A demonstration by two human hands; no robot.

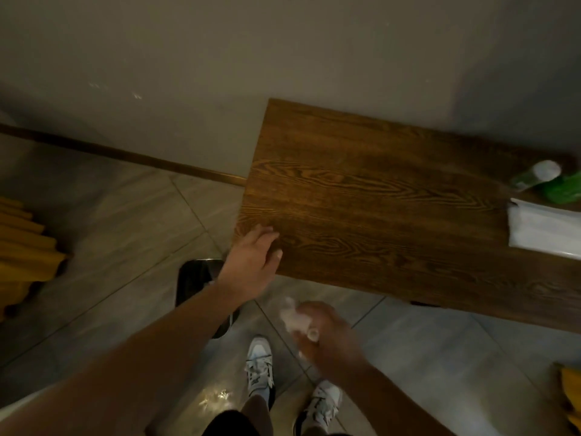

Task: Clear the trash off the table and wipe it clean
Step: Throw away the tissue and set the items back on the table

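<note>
The dark wooden table (377, 209) stands against the wall. My left hand (251, 262) rests open on its near left corner, fingers spread over the edge. Below the table's front edge, my right hand (327, 335) is blurred and closed around a crumpled white tissue (292, 316). A black trash bin (195, 278) stands on the floor under my left forearm, left of the table, partly hidden by the arm.
At the table's right end lie a white tissue pack (544, 229), a green bottle with a white cap (534, 176) and something green (566, 190) beside it. Yellow seats show at far left (22, 243) and bottom right (570, 394). My two white shoes are on the tiled floor.
</note>
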